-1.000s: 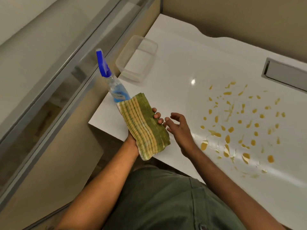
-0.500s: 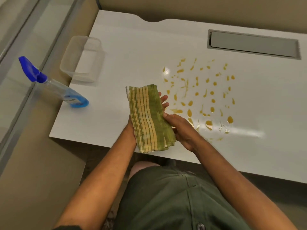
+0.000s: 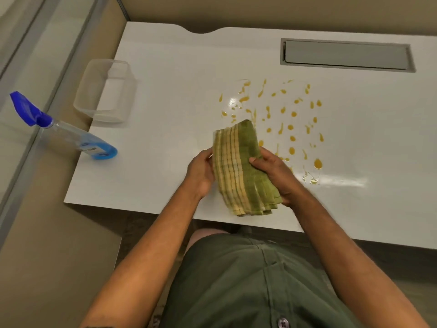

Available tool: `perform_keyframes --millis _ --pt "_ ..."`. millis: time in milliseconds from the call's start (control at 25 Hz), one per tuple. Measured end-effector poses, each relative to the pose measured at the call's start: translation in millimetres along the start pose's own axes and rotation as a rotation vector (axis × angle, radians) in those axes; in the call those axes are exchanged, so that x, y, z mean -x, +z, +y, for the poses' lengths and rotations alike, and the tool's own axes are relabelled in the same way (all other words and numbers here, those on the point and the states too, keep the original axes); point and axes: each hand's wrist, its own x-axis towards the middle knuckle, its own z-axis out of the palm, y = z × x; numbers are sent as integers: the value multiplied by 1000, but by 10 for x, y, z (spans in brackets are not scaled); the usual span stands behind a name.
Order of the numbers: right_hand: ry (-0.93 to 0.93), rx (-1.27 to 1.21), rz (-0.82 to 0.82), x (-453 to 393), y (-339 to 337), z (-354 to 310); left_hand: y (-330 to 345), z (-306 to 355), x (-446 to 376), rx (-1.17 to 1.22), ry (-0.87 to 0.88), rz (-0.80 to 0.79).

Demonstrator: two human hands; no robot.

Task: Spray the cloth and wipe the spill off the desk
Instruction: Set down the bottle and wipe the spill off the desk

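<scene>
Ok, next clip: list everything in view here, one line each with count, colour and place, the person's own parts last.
desk: one, white, fills the middle of the view
spill: many yellow-orange drops, desk centre-right, beyond the cloth
cloth: one, green and yellow striped, folded, held over the desk's near edge
spray bottle: one, clear with blue head, near the desk's left edge
container: one, clear plastic, far left of the desk
cable hatch: one, grey, far right of the desk
left hand: grips the cloth's left edge
right hand: grips the cloth's right edge
</scene>
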Motion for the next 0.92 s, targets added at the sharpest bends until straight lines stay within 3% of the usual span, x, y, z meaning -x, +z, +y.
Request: perform_keyframes --millis 160,360,440,520,600,760,920 --pt "-169 307 164 46 -331 -301 -293 257 -75 -242 232 219" --pt "-257 1085 362 -21 -71 -230 -522 398 -331 -898 456 327" --pt "-232 1348 326 -133 270 129 -550 395 -457 -1061 539 290" --pt "-143 1538 178 -223 602 580 -595 374 -591 -1154 612 271" --pt "-109 1597 120 -245 766 908 -682 363 -697 -1249 680 274" --pt "-298 1632 266 -413 711 1175 -912 424 -893 -1441 843 258" --pt "-387 1686 109 -679 566 1406 -954 429 -1067 -1669 871 269"
